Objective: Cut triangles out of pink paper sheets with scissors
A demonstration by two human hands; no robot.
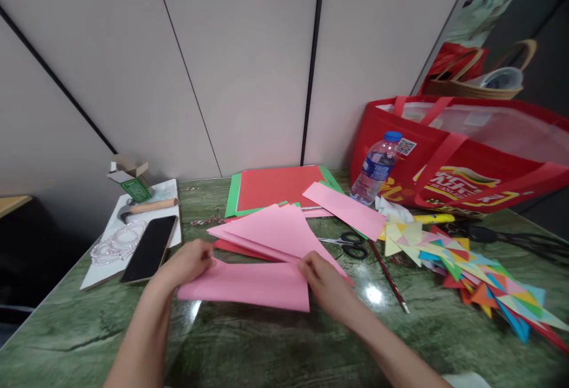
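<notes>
A folded pink sheet of paper [249,285] lies on the green marble table [275,346] in front of me. My left hand [189,262] pinches its upper left edge, fingers closed on the paper. My right hand [323,281] grips its right end, fingers curled over the fold. Just behind them lies a fan of pink and red folded triangles [275,231].
Black scissors [351,244] and a thin dark stick [387,277] lie to the right. Farther right is a heap of multicoloured folded paper shapes [480,278]. Behind: a stack of red and green sheets [275,186], a water bottle [376,170], a red bag [466,157]. Left: phone [149,249], bracelet [116,241].
</notes>
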